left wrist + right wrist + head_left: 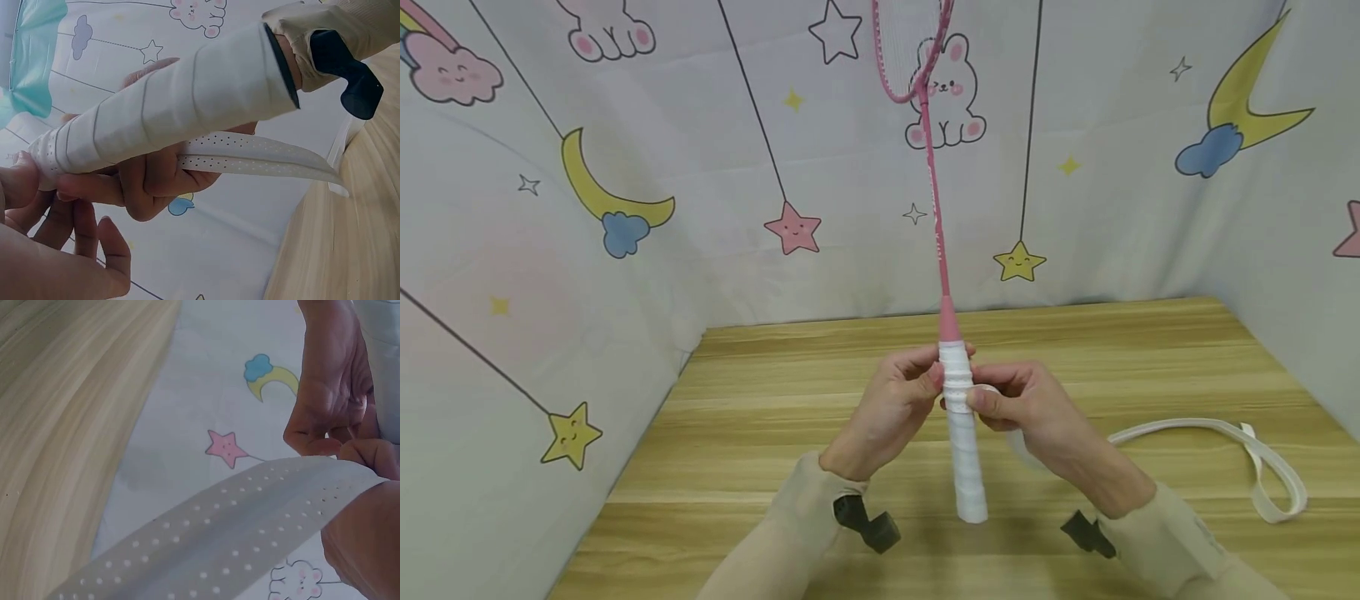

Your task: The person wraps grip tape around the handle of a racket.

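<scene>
A pink badminton racket point(935, 200) stands upright over the table, head at the top and white-wrapped handle point(967, 467) at the bottom. My left hand point(891, 404) holds the upper handle, its thumb along the side. Opposite it, my right hand point(1033, 408) pinches white perforated grip tape point(262, 156) against the handle. Wrapped turns overlap along the handle in the left wrist view. From my right hand, the loose tape point(187, 531) runs off across the right wrist view. Part of my right hand is hidden behind the handle in the left wrist view.
Beyond the right hand, the tape's tail point(1213, 423) lies looped on the wooden table point(760, 467). A patterned cloth backdrop point(850, 158) hangs behind and at both sides. Black wrist cameras point(868, 525) sit on both sleeves.
</scene>
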`<state>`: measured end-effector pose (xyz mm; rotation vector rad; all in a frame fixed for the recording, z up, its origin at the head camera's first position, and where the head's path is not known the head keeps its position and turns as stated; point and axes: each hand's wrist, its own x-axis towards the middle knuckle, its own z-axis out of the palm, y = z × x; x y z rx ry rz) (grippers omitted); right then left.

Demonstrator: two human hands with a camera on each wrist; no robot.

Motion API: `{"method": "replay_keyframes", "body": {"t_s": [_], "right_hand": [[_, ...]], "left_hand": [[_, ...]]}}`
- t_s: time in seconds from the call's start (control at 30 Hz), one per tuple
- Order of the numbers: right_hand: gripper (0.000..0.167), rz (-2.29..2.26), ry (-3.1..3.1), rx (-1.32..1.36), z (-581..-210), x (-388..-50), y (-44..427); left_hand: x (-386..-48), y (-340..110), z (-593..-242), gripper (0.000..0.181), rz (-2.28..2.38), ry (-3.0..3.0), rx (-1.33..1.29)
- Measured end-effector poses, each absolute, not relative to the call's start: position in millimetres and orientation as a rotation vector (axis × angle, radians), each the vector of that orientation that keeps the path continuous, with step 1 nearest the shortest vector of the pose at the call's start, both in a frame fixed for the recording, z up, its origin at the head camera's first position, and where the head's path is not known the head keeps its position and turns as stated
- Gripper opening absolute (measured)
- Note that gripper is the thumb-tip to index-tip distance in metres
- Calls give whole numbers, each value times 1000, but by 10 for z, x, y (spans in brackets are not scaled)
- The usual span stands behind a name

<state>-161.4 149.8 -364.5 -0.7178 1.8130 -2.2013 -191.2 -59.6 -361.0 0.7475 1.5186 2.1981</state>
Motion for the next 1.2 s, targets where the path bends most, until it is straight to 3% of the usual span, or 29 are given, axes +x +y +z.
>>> {"method": "replay_keyframes", "body": {"t_s": [0.17, 0.33, 0.6, 1.2], "right_hand": [[24, -2207, 1925, -691, -3618, -1589, 1514], [23, -2169, 2074, -568, -3593, -1566, 1542], [37, -2110, 2230, -489, -3561, -1540, 1520], [34, -2097, 2314, -445, -3547, -1507, 1458]], "left_hand": [[-1919, -608, -3598, 100, 2156, 1516, 803], [-1906, -640, -3548, 97, 2121, 1627, 814], [-1806, -607, -3436, 44, 2078, 2009, 616], [-1712, -473, -3426, 31, 2127, 2238, 487]]}}
